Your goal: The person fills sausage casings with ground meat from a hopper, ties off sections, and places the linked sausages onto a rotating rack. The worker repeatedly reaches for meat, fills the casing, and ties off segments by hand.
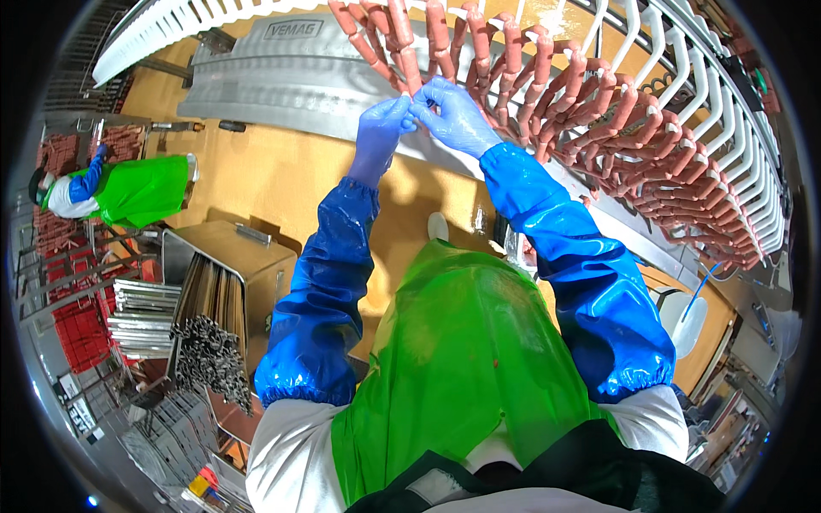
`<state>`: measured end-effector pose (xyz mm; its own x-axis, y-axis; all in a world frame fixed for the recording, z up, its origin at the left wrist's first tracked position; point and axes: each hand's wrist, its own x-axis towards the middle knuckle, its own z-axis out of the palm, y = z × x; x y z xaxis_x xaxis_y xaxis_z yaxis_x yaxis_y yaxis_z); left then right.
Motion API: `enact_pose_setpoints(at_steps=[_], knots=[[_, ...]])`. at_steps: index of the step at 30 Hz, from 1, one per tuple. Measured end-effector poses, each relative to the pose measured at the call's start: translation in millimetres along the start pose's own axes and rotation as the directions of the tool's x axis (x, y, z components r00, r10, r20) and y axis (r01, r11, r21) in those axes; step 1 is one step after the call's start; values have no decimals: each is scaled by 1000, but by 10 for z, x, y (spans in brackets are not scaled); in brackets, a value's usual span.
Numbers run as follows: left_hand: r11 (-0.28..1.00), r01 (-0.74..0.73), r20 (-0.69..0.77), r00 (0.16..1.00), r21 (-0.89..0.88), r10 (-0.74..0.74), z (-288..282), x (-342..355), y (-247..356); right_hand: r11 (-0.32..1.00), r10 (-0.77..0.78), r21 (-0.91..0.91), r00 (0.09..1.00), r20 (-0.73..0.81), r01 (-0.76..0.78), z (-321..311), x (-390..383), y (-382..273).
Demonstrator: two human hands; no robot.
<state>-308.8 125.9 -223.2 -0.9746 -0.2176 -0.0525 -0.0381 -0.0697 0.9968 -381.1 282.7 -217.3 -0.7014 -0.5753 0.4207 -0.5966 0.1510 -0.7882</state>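
My left hand (380, 132), in a purple-blue glove, has its fingers pinched at the lower end of a hanging string of pink sausages (402, 38). My right hand (453, 120), gloved alike, is closed on the same spot, its fingertips meeting the left ones; the exact bit between them is hidden. More sausage links (547, 94) hang in loops from white hooks (684, 64) along a rail curving down to the right. Behind the string is a long ribbed steel trough (256, 77).
A co-worker (128, 184) in a green apron stands at left beside racks of sausages (64, 150). Below are a steel cart (252, 231) with bundled metal sticks (205, 359) and red crates (77, 333). A white rail (154, 34) runs top left over the yellow floor (402, 197).
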Motion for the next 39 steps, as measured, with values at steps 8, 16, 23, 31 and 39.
enact_pose_setpoints(at_steps=[8, 16, 23, 31, 39], knots=[[987, 60, 228, 969, 147, -93, -533, -36, 169, 999, -4, 49, 991, 135, -2, 161, 307, -129], [907, 358, 326, 849, 222, -415, -878, 75, 825, 999, -23, 47, 955, 296, 9, 211, 461, -339], [702, -4, 304, 903, 712, -303, -835, 82, 1151, 984, 166, -17, 864, 476, -180, 66, 555, -568], [723, -281, 258, 955, 632, 145, -451, 10, 1174, 918, 353, -3, 817, 456, -395, -171, 641, -867], [894, -169, 153, 981, 414, 115, -374, -11, 1019, 980, 161, 105, 983, 88, -169, -5, 425, -646]])
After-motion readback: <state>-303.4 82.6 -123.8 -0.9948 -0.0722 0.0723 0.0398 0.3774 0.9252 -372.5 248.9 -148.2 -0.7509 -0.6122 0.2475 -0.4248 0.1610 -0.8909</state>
